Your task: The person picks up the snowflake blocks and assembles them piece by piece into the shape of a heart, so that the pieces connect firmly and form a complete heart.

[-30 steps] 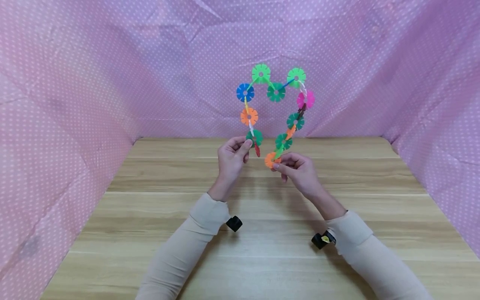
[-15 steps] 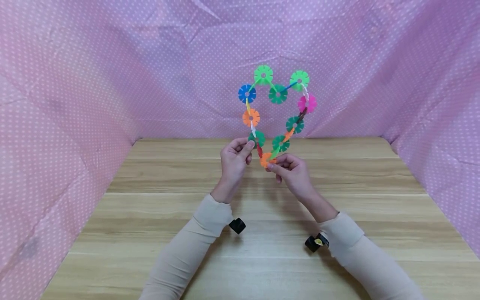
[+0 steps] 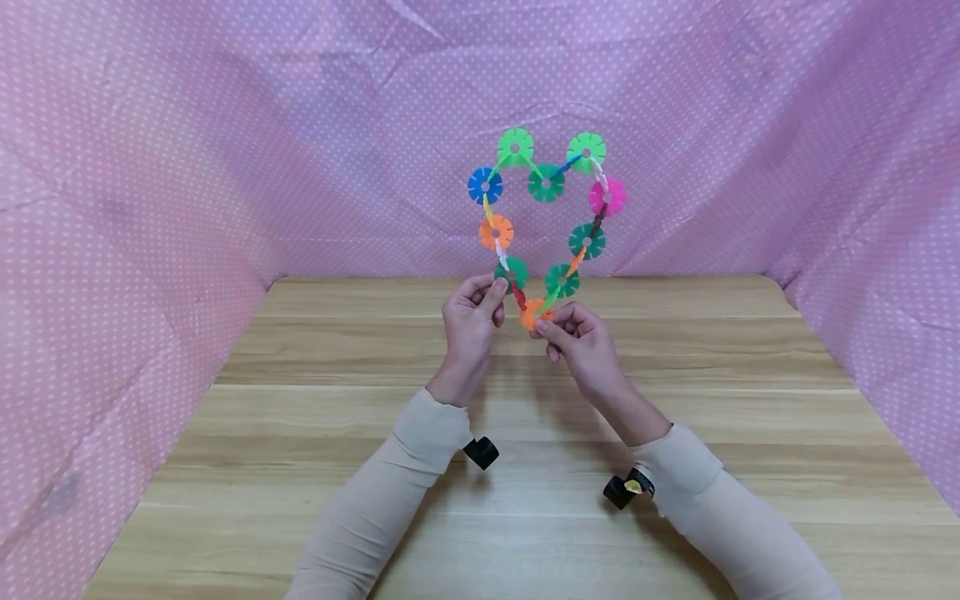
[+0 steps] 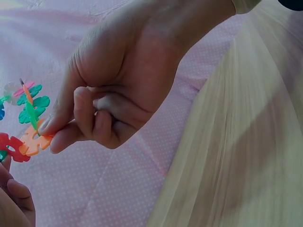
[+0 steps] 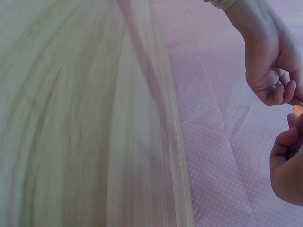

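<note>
A heart-shaped loop of interlocking snowflake discs stands upright above the table. My left hand [image 3: 469, 323] pinches a dark green disc [image 3: 514, 272] on its lower left side between thumb and fingers. At the bottom point, my right hand [image 3: 587, 348] pinches an orange disc [image 3: 531, 314]. A red disc [image 3: 519, 297] runs down from the green one and meets the orange disc's edge. In the left wrist view the red disc [image 4: 17, 147] overlaps the orange disc [image 4: 34, 142]. Two light green discs, one of them a disc [image 3: 515, 147] at upper left, form the top lobes.
A wood-grain table [image 3: 540, 517] spreads beneath both forearms. Pink polka-dot cloth [image 3: 375, 125] hangs behind it and along both sides. Black wrist cameras, including one [image 3: 482, 452] under the left cuff, hang below the sleeves.
My right hand has moved left with the orange disc, closing the gap to the red disc. The two ends of the chain now meet, and the loop has narrowed at the bottom.
</note>
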`<act>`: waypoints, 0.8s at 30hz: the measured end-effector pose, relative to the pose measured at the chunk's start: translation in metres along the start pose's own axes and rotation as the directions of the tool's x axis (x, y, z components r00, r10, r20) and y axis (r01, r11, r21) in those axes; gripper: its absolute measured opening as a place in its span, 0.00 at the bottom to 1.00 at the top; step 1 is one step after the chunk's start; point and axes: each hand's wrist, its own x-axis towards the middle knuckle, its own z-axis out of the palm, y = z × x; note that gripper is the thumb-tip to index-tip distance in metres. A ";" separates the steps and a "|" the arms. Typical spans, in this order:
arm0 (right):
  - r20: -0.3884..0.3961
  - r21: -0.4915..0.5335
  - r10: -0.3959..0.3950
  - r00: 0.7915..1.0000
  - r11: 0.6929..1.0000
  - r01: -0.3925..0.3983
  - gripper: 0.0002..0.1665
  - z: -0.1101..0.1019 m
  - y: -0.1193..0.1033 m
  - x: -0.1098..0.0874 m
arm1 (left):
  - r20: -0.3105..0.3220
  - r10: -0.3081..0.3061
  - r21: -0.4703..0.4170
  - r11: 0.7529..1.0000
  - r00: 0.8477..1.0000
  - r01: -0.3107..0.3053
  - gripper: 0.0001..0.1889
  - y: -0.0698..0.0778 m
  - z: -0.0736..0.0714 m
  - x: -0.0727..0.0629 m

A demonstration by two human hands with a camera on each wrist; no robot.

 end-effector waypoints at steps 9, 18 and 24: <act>-0.052 0.133 0.043 0.998 0.990 -0.036 0.14 0.005 -0.001 -0.002 | -0.020 -0.014 -0.023 1.000 1.000 0.014 0.03 -0.004 0.001 -0.004; -0.039 0.195 0.046 0.998 0.980 -0.037 0.14 0.005 0.002 -0.002 | -0.043 -0.040 -0.043 0.998 0.998 0.038 0.05 -0.006 -0.001 -0.008; -0.033 0.223 0.075 0.997 0.973 -0.066 0.14 0.009 0.003 -0.002 | -0.050 -0.046 -0.043 0.998 0.998 0.044 0.06 -0.005 -0.002 -0.008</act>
